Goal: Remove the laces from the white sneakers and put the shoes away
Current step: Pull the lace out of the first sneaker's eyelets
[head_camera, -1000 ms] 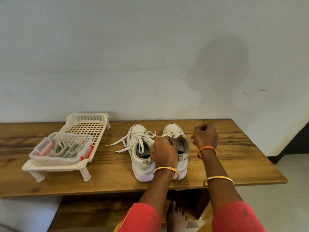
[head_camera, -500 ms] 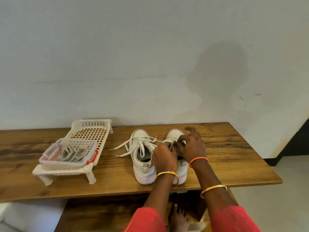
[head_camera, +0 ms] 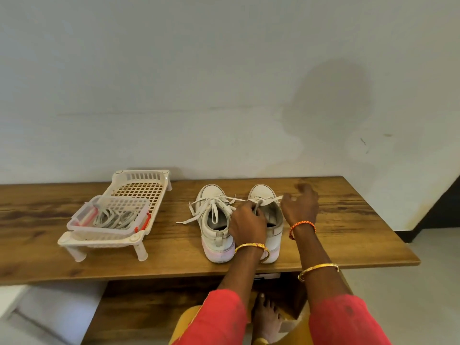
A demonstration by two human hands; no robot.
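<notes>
Clearly the risk is a snag: if the right hand (head_camera: 300, 207) tugs the lace (head_camera: 265, 199) sideways while it is threaded through the eyelets, the right sneaker (head_camera: 270, 220) could tip or slide into the left sneaker (head_camera: 214, 220) just beside the left hand (head_camera: 246, 221), whose own loose lace might tangle in. The left hand sits low over the right sneaker's near side, fingers curled on its collar to steady it. The right hand hovers just past that sneaker, wrist raised, fingers blurred; it seems to pinch the lace end, though I cannot tell for sure. Both sneakers stand on the wooden table (head_camera: 348, 232), toes away.
</notes>
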